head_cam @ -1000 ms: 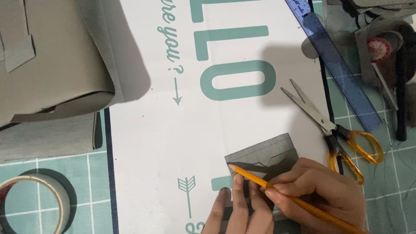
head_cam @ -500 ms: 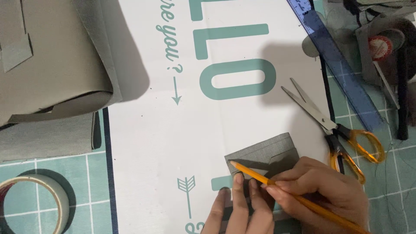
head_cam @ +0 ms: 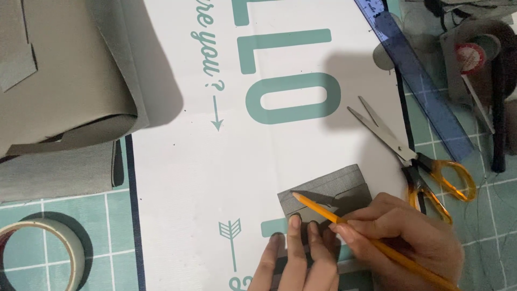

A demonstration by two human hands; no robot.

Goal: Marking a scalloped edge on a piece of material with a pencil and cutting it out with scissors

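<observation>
Yellow pencil (head_cam: 371,240) slants tip-down on flat grey fabric piece (head_cam: 328,194)

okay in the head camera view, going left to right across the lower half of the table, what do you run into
Roll of tape → white printed sheet → left hand pressing down a grey fabric piece → right hand holding an orange pencil → orange-handled scissors.

We are barely shifting: our right hand (head_cam: 401,234) is nudging the yellow pencil (head_cam: 371,240) tip a touch along the grey fabric piece (head_cam: 328,191) (a tiny move), toward its left edge.
</observation>
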